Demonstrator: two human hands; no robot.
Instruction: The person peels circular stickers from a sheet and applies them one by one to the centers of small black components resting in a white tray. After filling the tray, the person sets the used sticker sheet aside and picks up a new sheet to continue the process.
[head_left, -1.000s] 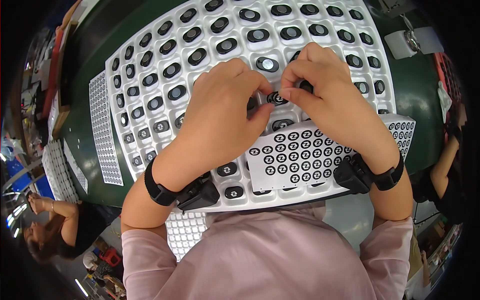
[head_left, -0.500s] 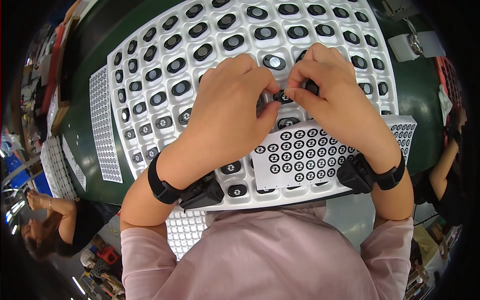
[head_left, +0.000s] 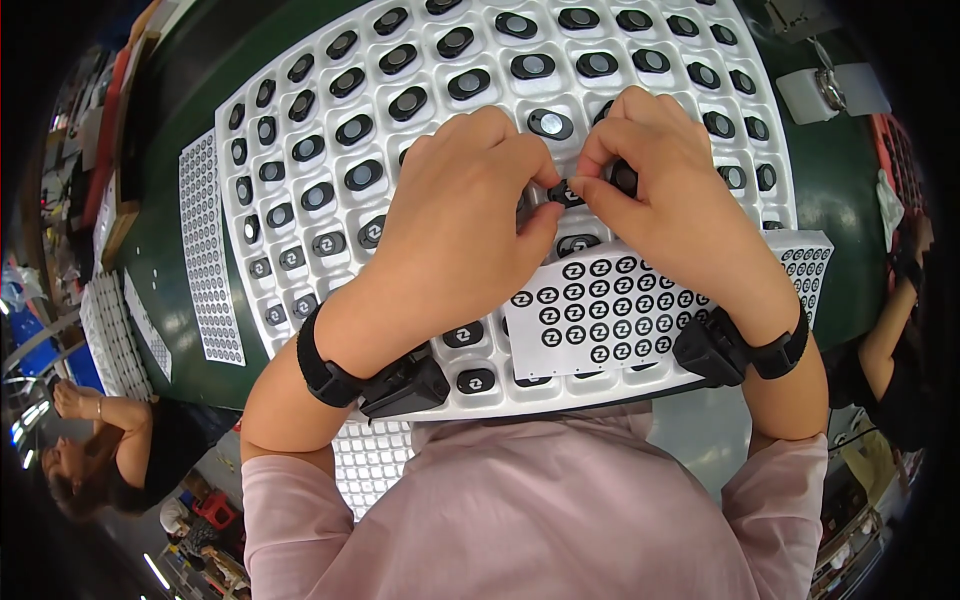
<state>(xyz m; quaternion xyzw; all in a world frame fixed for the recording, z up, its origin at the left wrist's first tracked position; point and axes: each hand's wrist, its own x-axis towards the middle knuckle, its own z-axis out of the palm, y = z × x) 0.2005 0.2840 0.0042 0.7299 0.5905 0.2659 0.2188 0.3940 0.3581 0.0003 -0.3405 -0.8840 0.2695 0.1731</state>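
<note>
A white moulded tray (head_left: 500,400) holds rows of black oval parts, one per pocket. Over its middle, my left hand (head_left: 465,215) is curled, its index finger and thumb at the left edge of a black oval part (head_left: 567,192) bearing a round logo sticker. My right hand (head_left: 650,170) is closed in a pinch at the upper right of that same part; whatever is between its fingertips is too small to make out. Below the right wrist, a white sticker sheet (head_left: 600,315) with rows of round black stickers lies on the tray. Each wrist wears a black strapped device.
Far parts show plain grey discs, while several nearer ones carry logos. Another sticker sheet (head_left: 210,250) lies left of the tray on the green table (head_left: 165,240). A stack of white trays (head_left: 112,340) stands farther left. People are at work on both sides.
Both hands stay in almost the same place over the same part. Only very slight finger movement shows.
</note>
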